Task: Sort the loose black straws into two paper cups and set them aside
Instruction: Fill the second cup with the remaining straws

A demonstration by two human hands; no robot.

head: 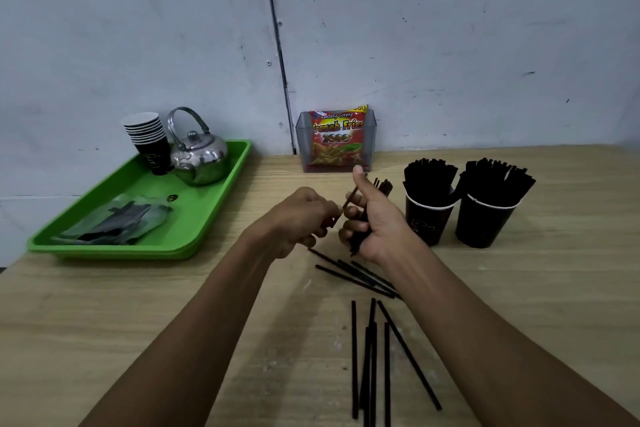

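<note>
So the person's right hand [372,218] has its fingers curled around a small bundle of black straws [382,186], thumb sticking up, while the left hand [301,218] pinches one single straw [348,201] and seems to be feeding it into that bundle, though the fingertips are a bit blurred so it's hard to say exactly how that pinch sits. The two paper cups [429,222] stand side by side on the right of the wooden table [138,305], both already packed with upright straws. More loose straws [370,357] lie flat near the front edge, and another few [353,274] are fanned out just under the right wrist. These things look super light and thin, fairly stiff but easy to kink, and probably slick plastic, so they'll roll and slide off the wood rather than lift cleanly. Best bet is likely pinching near the middle or sweeping several together, then gripping the bunch loosely so nothing bends. Off to the left there's a green tray [221,218] with a metal kettle [201,156], a stack of spare cups [149,139] and some plastic wrappers [117,222], well apart from the work. A clear holder with a snack packet [337,139] sits against the wall right behind the hands. The cups being so full is the real obstacle; squeezing more in could tip one.
</note>
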